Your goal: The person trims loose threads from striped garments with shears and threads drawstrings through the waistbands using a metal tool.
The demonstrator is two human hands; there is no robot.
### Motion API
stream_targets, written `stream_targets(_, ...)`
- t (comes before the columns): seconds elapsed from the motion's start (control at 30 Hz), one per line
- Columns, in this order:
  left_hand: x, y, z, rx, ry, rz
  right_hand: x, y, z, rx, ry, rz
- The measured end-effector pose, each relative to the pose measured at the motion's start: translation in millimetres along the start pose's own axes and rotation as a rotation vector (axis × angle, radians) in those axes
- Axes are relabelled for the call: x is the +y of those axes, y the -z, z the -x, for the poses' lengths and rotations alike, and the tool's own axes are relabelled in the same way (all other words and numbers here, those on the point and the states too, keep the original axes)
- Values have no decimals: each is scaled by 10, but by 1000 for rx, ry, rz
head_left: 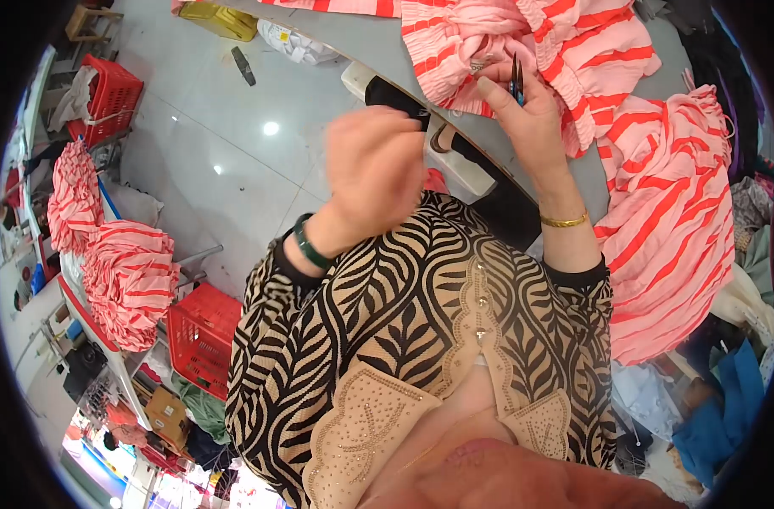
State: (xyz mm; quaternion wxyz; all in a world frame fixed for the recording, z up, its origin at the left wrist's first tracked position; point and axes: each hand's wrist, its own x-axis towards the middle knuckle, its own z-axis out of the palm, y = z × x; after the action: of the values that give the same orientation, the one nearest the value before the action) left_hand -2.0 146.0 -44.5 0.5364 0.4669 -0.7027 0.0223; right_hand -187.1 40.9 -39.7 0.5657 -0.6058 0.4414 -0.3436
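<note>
My right hand (529, 114), with a gold bracelet at its wrist, is closed around small dark thread snips (516, 83), blades pointing away from me. It rests at the gathered edge of a pink and red striped garment (455, 51) on the grey table. My left hand (374, 170), wearing a dark green bangle, is raised in front of my chest, off the cloth. Motion blurs it, but its fingers look curled together; whatever they may hold is hidden.
More striped cloth (667, 220) hangs over the table's right side. Striped garments (128, 280) are heaped at the left, near a red basket (202, 335). Another red basket (111, 97) stands farther back. A white bag (298, 44) and a yellow container (217, 19) are on the floor.
</note>
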Motion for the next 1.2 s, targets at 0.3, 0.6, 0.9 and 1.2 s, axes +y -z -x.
stream_targets(0.3, -205, -585, -90, -183, 116, -376, -64, -25, 142, 16, -122, -51)
stream_targets(0.6, -196, -649, -83, -173, 68, -460, -63, -22, 132, 8, -111, -56)
stream_targets(0.9, -297, -435, -190, -305, 97, -194, -16, -1, 141, 23, -102, -8)
stream_targets(1.2, -54, -259, -88, -252, 872, 475, -204, -95, 454, 141, 276, 510)
